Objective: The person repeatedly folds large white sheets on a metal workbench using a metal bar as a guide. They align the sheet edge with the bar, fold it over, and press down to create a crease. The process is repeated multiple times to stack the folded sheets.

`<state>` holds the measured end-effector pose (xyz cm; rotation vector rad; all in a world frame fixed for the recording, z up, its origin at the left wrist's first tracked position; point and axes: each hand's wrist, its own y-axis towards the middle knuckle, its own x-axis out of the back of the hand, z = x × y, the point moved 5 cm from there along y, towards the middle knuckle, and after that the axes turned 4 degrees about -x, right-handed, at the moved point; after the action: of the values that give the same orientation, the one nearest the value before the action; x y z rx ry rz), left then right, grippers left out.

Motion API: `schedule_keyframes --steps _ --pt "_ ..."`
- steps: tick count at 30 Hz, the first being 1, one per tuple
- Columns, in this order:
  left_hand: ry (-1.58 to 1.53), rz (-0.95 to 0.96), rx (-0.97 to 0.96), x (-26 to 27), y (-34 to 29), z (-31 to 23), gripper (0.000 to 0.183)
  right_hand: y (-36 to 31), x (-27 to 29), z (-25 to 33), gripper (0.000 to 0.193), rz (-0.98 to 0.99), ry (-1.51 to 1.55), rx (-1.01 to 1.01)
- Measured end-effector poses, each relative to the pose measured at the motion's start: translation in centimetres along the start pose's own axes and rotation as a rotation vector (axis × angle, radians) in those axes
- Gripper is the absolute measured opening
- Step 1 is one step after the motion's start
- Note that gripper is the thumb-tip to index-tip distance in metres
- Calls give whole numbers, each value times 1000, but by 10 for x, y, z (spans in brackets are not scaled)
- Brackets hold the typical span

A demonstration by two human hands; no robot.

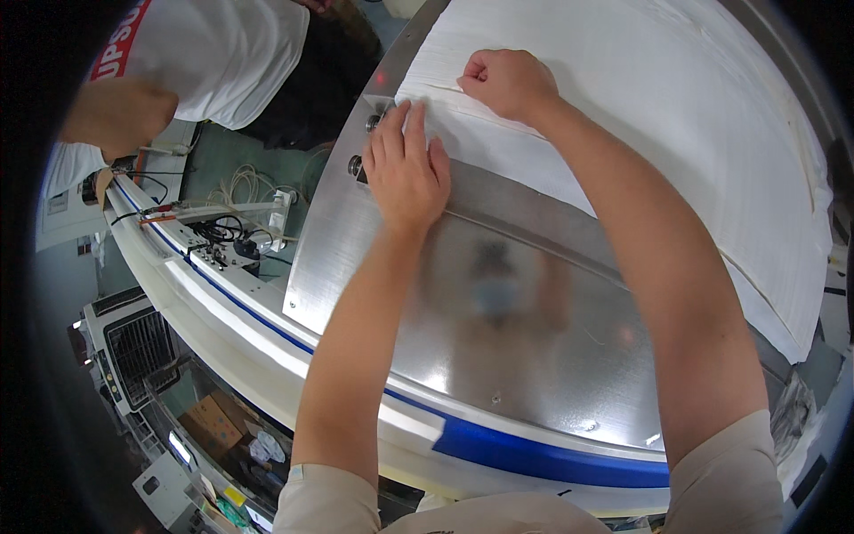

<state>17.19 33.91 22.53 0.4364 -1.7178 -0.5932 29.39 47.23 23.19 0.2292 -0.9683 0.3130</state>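
Note:
A stack of thin white sheets [658, 116], cloth or paper, lies over the far part of a shiny metal table [534, 329]. My left hand [407, 169] rests with its fingers stretched out at the near left corner of the stack, beside two round metal knobs [357, 166] on the table's edge. Over the sheets, my right hand [509, 82] is closed, with thumb and fingers curled together near a fold. Whatever it pinches, if anything, is hidden. The near edge of the stack runs slantwise under my right forearm.
A blue strip [551, 456] lines the white front rail of the machine. At the upper left stands another person in a white shirt [222, 53]. Cables [245, 187] and a power strip lie below on the left. A cardboard box [213, 423] sits at the lower left.

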Motion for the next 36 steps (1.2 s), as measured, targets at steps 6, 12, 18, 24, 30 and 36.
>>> schedule_keyframes --steps 6,12,18,24,30,36 --pt "107 54 -162 -19 24 15 41 0 1 -1 19 0 42 -7" --pt "77 26 -158 -20 21 14 38 1 1 -7 18 -35 25 13" --pt "104 21 -158 -18 19 13 35 2 3 -9 19 -6 27 -11" --pt "83 -36 -186 -5 21 11 28 1 2 -6 19 -9 39 -8" --pt "5 224 -438 6 36 17 27 -22 10 6 20 -34 214 107" --pt "122 639 -536 5 44 22 35 -152 47 -61 42 -20 -206 -253"
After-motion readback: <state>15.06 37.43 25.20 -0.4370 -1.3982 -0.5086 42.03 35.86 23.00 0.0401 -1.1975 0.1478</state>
